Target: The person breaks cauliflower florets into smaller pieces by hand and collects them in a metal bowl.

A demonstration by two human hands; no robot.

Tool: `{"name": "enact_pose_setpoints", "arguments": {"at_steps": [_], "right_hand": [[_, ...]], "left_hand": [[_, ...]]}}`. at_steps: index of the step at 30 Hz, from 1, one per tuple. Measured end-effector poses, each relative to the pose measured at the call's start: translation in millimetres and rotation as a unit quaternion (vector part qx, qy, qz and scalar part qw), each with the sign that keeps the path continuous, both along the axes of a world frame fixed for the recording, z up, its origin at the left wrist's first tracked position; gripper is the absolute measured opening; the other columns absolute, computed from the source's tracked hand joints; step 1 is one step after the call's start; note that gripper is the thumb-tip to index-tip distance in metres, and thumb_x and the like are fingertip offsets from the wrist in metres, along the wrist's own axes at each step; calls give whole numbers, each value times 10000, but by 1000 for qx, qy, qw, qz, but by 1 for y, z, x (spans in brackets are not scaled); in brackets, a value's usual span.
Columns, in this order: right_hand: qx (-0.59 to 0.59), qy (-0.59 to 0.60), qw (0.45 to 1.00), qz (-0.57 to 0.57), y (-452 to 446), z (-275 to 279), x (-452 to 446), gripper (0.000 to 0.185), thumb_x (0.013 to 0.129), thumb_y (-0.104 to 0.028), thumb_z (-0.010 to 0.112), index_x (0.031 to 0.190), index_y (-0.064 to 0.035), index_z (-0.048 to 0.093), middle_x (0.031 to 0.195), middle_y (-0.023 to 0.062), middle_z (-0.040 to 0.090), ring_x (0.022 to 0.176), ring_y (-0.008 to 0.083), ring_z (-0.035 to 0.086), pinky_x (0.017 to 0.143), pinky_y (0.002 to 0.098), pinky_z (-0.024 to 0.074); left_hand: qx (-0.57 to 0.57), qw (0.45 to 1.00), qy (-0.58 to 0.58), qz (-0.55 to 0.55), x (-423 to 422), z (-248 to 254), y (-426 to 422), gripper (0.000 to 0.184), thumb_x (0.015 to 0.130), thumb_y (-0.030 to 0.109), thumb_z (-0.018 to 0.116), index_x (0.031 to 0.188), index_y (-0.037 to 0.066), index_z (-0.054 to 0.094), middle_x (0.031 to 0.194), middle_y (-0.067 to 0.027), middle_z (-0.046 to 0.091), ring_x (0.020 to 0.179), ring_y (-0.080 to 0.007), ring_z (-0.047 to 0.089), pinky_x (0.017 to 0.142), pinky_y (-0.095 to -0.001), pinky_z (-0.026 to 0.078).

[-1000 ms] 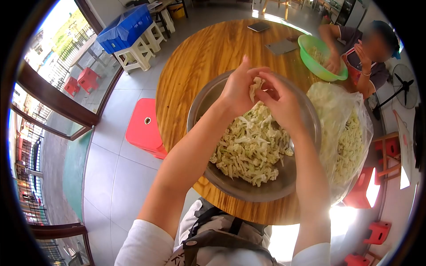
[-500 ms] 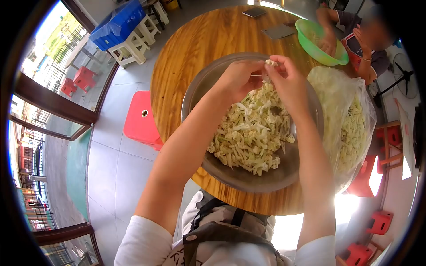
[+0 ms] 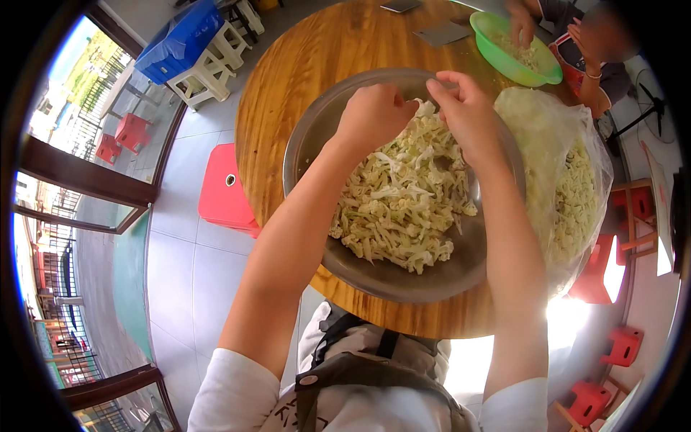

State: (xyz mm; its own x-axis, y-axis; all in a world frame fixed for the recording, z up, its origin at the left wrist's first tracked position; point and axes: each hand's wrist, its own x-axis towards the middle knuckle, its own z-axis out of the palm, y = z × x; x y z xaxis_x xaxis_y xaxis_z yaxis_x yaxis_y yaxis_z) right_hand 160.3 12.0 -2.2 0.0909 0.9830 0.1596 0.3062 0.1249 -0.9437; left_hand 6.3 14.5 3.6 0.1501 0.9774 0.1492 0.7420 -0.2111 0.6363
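A wide metal bowl stands on the round wooden table, with a heap of cauliflower pieces in it. My left hand is closed over the bowl's far left part, its fingers curled; what it holds, if anything, is hidden. Just to its right, my right hand has thumb and forefinger bent toward each other above the heap, and I cannot make out anything between them. The hands are slightly apart. A clear plastic bag of cauliflower pieces lies against the bowl's right side.
Across the wooden table, a person has one hand over a green bowl. A grey flat object and a dark phone-like object lie at the far side. A red stool stands left of the table.
My hands have moved apart, and the pale piece seen between them earlier no longer shows. The co-worker's hand has lifted within the green bowl. The view has shifted, so the table sits higher.
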Motion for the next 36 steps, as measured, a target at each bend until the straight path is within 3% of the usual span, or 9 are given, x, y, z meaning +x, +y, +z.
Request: {"name": "enact_pose_setpoints", "arguments": {"at_steps": [1, 5, 8, 13, 17, 20, 26, 32, 36], "right_hand": [[9, -9, 1000, -14, 1, -1, 0, 400, 821, -332, 609, 1075, -26, 560, 746, 35, 580, 673, 108, 538, 624, 264, 439], [57, 17, 996, -65, 6, 0, 6, 342, 829, -331, 595, 1002, -36, 585, 744, 50, 590, 640, 126, 551, 605, 274, 446], [53, 56, 994, -74, 9, 0, 10, 329, 827, -324, 595, 985, -35, 587, 714, 45, 586, 593, 124, 546, 579, 276, 447], [45, 74, 994, -64, 11, -1, 10, 330, 826, -311, 591, 993, -26, 586, 670, 27, 565, 566, 115, 537, 557, 273, 440], [39, 66, 996, -50, 12, -4, 9, 343, 824, -311, 591, 1010, -23, 581, 700, 36, 567, 589, 114, 539, 571, 273, 443], [35, 56, 997, -47, 11, -4, 9, 352, 822, -312, 592, 1023, -23, 577, 735, 51, 580, 631, 125, 552, 594, 278, 450], [36, 33, 998, -49, 11, -7, 8, 357, 823, -312, 590, 1032, -23, 576, 782, 73, 599, 674, 155, 571, 635, 296, 459], [26, 27, 998, -42, 8, -2, 7, 341, 831, -296, 587, 1027, -18, 574, 772, 71, 601, 675, 155, 570, 635, 296, 457], [8, 51, 998, -36, 4, 3, 4, 329, 832, -284, 593, 1023, -17, 574, 743, 63, 597, 658, 152, 566, 624, 294, 453]], "left_hand": [[-11, 999, 35, -15, 1, 5, -3, 331, 778, 335, 648, 757, 7, 620, 612, -69, 584, 538, -137, 524, 532, -278, 416], [-33, 983, -20, -179, 14, 18, -18, 284, 753, 302, 678, 769, 20, 647, 620, -48, 595, 536, -127, 515, 533, -283, 418], [-180, 900, -11, -396, 29, 2, -30, 305, 729, 264, 693, 913, 28, 632, 824, -102, 636, 738, -180, 593, 666, -311, 462], [-129, 826, 97, -540, 47, -37, -49, 483, 697, 250, 710, 1105, 39, 561, 1010, -149, 561, 955, -292, 544, 823, -363, 424], [-204, 792, 92, -568, 53, -32, -54, 571, 668, 292, 727, 1149, 49, 538, 1037, -171, 510, 1003, -326, 503, 856, -363, 401], [-277, 748, 163, -581, 55, -16, -61, 609, 627, 287, 737, 1154, 61, 533, 1087, -188, 481, 1015, -334, 491, 859, -380, 393], [-113, 778, 263, -559, 54, -29, -86, 559, 612, 203, 690, 1144, 108, 545, 1087, -179, 458, 992, -348, 497, 819, -414, 407], [-148, 781, 280, -538, 65, -29, -90, 441, 605, 187, 682, 1023, 87, 583, 1065, -209, 464, 918, -375, 539, 785, -430, 435], [-168, 734, 260, -604, 64, -34, -82, 401, 602, 188, 681, 974, 66, 595, 977, -225, 497, 888, -387, 547, 761, -430, 443]]}}
